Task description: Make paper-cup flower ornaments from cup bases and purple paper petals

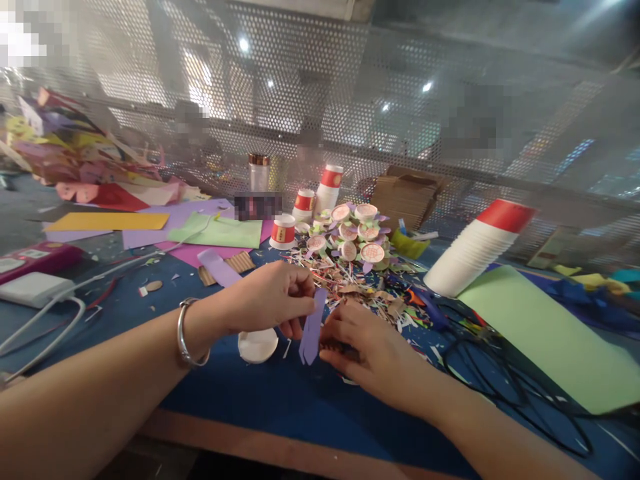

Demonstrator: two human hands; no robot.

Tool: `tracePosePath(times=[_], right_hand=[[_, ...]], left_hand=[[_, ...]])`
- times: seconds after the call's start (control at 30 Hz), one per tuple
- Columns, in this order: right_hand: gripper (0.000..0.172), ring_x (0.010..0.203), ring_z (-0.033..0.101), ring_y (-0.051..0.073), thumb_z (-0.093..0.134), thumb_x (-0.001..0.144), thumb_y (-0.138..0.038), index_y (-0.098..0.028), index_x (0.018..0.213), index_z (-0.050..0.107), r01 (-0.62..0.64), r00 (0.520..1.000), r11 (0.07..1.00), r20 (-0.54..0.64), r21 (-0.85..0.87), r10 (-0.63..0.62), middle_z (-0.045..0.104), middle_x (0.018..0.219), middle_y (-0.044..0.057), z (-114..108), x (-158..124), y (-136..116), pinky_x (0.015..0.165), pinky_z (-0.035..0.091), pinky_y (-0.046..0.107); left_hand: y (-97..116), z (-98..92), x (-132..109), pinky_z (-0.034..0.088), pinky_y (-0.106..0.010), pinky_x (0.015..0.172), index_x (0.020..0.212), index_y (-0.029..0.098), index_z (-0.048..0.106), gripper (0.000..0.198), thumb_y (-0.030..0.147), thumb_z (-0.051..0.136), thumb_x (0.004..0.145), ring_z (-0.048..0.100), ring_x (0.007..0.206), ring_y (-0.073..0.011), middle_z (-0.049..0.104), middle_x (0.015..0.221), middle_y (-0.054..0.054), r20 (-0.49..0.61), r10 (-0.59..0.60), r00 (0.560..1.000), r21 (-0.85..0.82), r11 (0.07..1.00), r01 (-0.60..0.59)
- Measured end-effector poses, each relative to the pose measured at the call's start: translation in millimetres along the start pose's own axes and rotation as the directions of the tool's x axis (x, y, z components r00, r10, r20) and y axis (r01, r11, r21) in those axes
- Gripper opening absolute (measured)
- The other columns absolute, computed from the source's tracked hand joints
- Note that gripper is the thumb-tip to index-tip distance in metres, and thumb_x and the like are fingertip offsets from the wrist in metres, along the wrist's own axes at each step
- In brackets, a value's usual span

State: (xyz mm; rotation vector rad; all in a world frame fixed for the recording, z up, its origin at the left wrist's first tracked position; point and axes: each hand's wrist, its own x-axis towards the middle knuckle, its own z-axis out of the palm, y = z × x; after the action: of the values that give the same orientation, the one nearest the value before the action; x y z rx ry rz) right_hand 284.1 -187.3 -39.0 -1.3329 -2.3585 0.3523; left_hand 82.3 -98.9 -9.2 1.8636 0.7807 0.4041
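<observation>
My left hand (273, 297), a silver bangle on its wrist, pinches the top of a purple paper strip (311, 333) with pointed lower ends. The strip hangs upright over the blue table. Close to its right side, my right hand (363, 340) is curled with fingers closed. Whatever its fingers hold is hidden; a pale edge shows beneath them. A round white disc (257, 345) lies below my left hand. Behind my hands rises a pile of round paper pieces (369, 232) with red print and green and purple petals, beside scattered paper shreds (345, 280).
Red-and-white paper cups (283, 232) stand at the back, and a long tilted cup stack (483, 247) leans right. Green paper (555, 340) and a black cable (500, 387) lie right. Coloured sheets (220, 230) and a white adapter (36, 290) lie left. A perforated metal screen (320, 100) stands behind.
</observation>
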Motion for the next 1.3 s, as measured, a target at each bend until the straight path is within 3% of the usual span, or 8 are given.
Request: tracePosePath(times=[0.13, 0.3, 0.6, 0.83, 0.97, 1.07, 1.17, 1.3], right_hand=[[0.006, 0.093, 0.056, 0.024, 0.064, 0.091, -0.015, -0.016, 0.093, 0.069, -0.017, 0.999, 0.998, -0.032, -0.060, 0.015, 0.065, 0.094, 0.008, -3, 1, 4, 0.080, 0.044, 0.037], [0.018, 0.085, 0.057, 0.019, 0.060, 0.097, -0.032, -0.019, 0.088, 0.068, -0.079, 0.986, 0.987, -0.137, 0.141, 0.098, 0.064, 0.087, 0.004, -9, 3, 1, 0.076, 0.044, 0.034], [0.022, 0.069, 0.054, 0.015, 0.061, 0.094, -0.034, -0.020, 0.077, 0.064, -0.216, 0.950, 0.889, -0.124, 0.405, 0.287, 0.061, 0.073, 0.000, -10, 3, -2, 0.062, 0.040, 0.028], [0.028, 0.060, 0.051, 0.014, 0.060, 0.093, -0.038, -0.019, 0.073, 0.060, -0.316, 0.939, 0.869, -0.007, 0.381, 0.344, 0.055, 0.066, -0.002, -4, 3, -1, 0.054, 0.038, 0.026], [0.026, 0.060, 0.052, 0.014, 0.056, 0.096, -0.031, -0.019, 0.074, 0.064, -0.280, 0.958, 0.942, -0.007, 0.183, 0.286, 0.057, 0.066, -0.001, 3, 4, -2, 0.054, 0.037, 0.026], [0.025, 0.062, 0.051, 0.014, 0.060, 0.092, -0.025, -0.019, 0.069, 0.063, -0.239, 0.970, 0.968, -0.026, 0.075, 0.242, 0.056, 0.065, -0.001, 6, 6, -3, 0.056, 0.034, 0.027], [0.024, 0.062, 0.048, 0.014, 0.063, 0.089, -0.021, -0.019, 0.066, 0.059, -0.219, 0.975, 0.975, -0.030, 0.028, 0.220, 0.053, 0.063, -0.002, 8, 7, -4, 0.057, 0.032, 0.028], [0.025, 0.065, 0.047, 0.015, 0.066, 0.083, -0.013, -0.019, 0.064, 0.051, -0.206, 0.978, 0.978, -0.047, -0.023, 0.205, 0.050, 0.064, -0.002, 11, 7, -3, 0.060, 0.031, 0.029]], left_hand=[[-3, 3.9, 2, 0.053, -0.020, 0.047, 0.074, 0.018, 0.050, 0.014, 0.017, 0.059, 0.083, 0.069, 0.051, -0.0143, 0.064, 0.053, 0.005, 0.022, -0.010, 1.000, -0.045, 0.999, 0.011], [-7, 10.1, 6, 0.054, -0.019, 0.052, 0.073, 0.018, 0.050, 0.017, 0.018, 0.062, 0.086, 0.069, 0.054, -0.0117, 0.063, 0.056, 0.006, 0.076, 0.013, 0.997, -0.129, 0.992, -0.004], [-1, 7.7, 1, 0.053, -0.021, 0.054, 0.076, 0.016, 0.052, 0.022, 0.027, 0.068, 0.087, 0.069, 0.055, -0.0118, 0.066, 0.059, 0.004, 0.142, -0.009, 0.990, -0.233, 0.972, 0.042], [1, -6.7, -6, 0.047, -0.019, 0.044, 0.070, 0.018, 0.054, 0.021, 0.026, 0.063, 0.086, 0.062, 0.042, -0.0115, 0.068, 0.055, 0.001, 0.259, -0.164, 0.952, 0.076, 0.986, 0.149], [0, -4.9, -9, 0.043, -0.020, 0.040, 0.064, 0.020, 0.052, 0.020, 0.024, 0.058, 0.083, 0.060, 0.040, -0.0134, 0.066, 0.050, 0.003, 0.200, -0.248, 0.948, 0.306, 0.935, 0.180], [1, -4.1, -10, 0.035, -0.020, 0.040, 0.057, 0.021, 0.051, 0.024, 0.023, 0.057, 0.080, 0.056, 0.040, -0.0131, 0.061, 0.045, 0.003, 0.152, -0.216, 0.964, 0.471, 0.874, 0.121], [4, -3.3, -14, 0.027, -0.023, 0.042, 0.054, 0.019, 0.050, 0.025, 0.022, 0.060, 0.077, 0.051, 0.043, -0.0123, 0.058, 0.047, 0.002, 0.119, -0.097, 0.988, 0.643, 0.766, -0.002], [9, -1.2, -21, 0.028, -0.024, 0.049, 0.070, 0.021, 0.064, 0.008, 0.017, 0.063, 0.077, 0.052, 0.052, -0.0120, 0.063, 0.060, 0.003, 0.175, 0.046, 0.983, 0.674, 0.722, -0.154]])
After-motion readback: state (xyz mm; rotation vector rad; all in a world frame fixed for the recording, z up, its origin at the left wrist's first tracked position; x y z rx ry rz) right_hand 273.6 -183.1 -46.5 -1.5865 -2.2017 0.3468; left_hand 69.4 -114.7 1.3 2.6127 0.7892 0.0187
